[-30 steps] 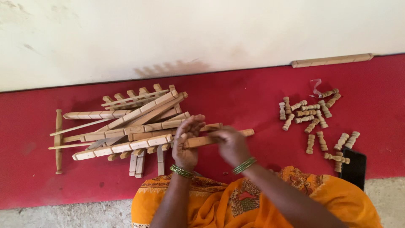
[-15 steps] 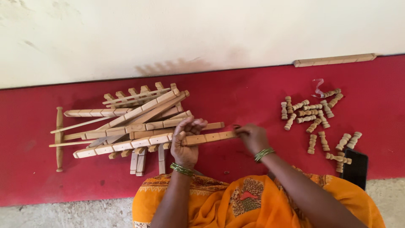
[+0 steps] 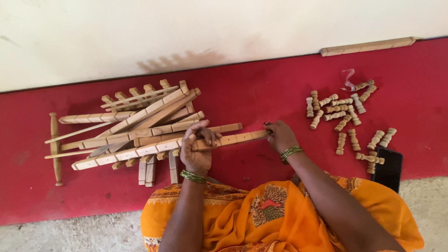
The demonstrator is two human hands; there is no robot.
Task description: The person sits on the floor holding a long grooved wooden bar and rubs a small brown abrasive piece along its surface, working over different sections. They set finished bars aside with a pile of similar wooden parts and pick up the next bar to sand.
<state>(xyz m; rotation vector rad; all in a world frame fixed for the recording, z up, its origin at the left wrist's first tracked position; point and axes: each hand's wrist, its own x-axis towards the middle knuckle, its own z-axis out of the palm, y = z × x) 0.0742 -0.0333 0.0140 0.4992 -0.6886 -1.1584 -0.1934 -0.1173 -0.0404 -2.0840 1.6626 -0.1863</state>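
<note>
My left hand [image 3: 198, 148] grips a long wooden slat with holes [image 3: 233, 139] near its middle, just above the red mat [image 3: 261, 93]. My right hand [image 3: 279, 135] pinches the slat's right end with its fingertips. To the left lies a pile of similar wooden slats and rails [image 3: 135, 126], some crossed over each other. Green bangles sit on both wrists.
Several small turned wooden pegs [image 3: 343, 114] lie scattered on the mat at right. A dark phone [image 3: 388, 169] rests at the mat's front right edge. One long wooden rail [image 3: 367, 46] lies along the white wall. A turned spindle [image 3: 56, 149] lies at far left. My orange garment fills the foreground.
My right hand has slid rightward along the slat, from near my left hand out to the slat's right end. My left hand has kept its grip.
</note>
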